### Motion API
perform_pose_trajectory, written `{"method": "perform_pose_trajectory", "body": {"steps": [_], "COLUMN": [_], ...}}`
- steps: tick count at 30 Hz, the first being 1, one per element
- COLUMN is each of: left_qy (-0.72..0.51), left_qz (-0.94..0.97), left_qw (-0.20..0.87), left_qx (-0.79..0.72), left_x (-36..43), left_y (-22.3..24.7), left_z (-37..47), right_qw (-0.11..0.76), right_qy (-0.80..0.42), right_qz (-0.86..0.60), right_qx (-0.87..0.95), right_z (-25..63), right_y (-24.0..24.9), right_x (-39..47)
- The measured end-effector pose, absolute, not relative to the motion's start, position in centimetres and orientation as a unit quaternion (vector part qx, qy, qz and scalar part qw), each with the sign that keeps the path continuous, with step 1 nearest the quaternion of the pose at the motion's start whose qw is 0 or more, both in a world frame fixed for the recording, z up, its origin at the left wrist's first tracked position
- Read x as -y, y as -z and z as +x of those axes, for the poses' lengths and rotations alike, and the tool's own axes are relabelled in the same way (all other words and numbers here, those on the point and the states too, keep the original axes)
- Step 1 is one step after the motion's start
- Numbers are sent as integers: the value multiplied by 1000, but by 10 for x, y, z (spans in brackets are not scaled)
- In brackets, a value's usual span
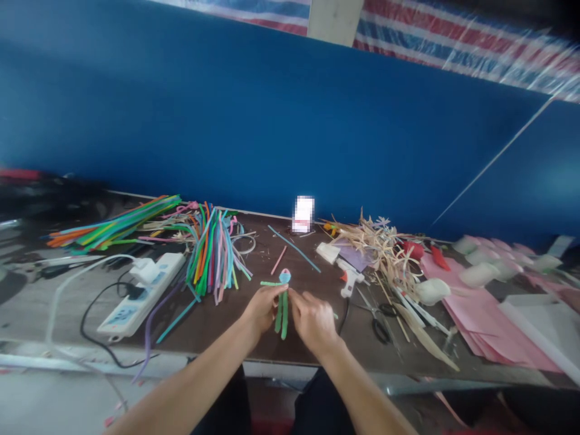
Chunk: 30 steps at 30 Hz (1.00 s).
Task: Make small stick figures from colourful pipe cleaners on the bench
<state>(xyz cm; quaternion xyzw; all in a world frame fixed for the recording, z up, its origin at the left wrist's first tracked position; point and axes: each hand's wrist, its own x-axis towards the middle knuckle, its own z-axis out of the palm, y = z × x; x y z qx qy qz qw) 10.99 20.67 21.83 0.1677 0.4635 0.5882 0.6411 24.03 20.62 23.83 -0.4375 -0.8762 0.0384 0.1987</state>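
Observation:
Between my two hands, at the lower middle of the head view, is a small figure of fuzzy stems (284, 305). It has a round blue and pink top (285, 276), two green strands hanging down and green stems sticking out sideways. My left hand (265, 308) pinches it just below the round top. Fingers curled, my right hand (315, 317) holds its right side. Beyond the hands, a short pink stem (278, 260) and a longer blue stem (294, 249) lie on the dark table (254, 338).
Bundled coloured stems (212, 254) and a power strip (142, 296) with cables are on the left. To the right lie a glue gun (350, 278), scissors (378, 320), straw-coloured strips (385, 248) and pink sheets (480, 314). A blue panel (272, 121) rises behind.

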Motion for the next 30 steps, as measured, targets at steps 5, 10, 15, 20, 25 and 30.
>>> {"method": "perform_pose_trajectory", "body": {"steps": [5,10,15,20,25,30], "left_qy": [-584,-552,-542,-533,-504,-495], "left_qz": [165,184,214,238,269,300], "left_qw": [649,671,674,664,662,626], "left_qx": [-458,-460,-454,-467,-484,-523], "left_x": [-208,-208,-208,-208,-207,-208], "left_y": [-218,-219,-223,-223,-227,-223], "left_z": [106,101,99,98,93,92], "right_qw": [325,335,336,334,298,303], "right_qy": [-272,-371,-418,-451,-491,-467], "right_qz": [-477,-478,-475,-478,-462,-458], "right_qx": [770,722,698,676,675,693], "right_z": [240,244,248,247,250,250], "right_y": [-226,-225,-229,-233,-241,-252], "right_x": [-220,-241,-253,-256,-260,-255]}}
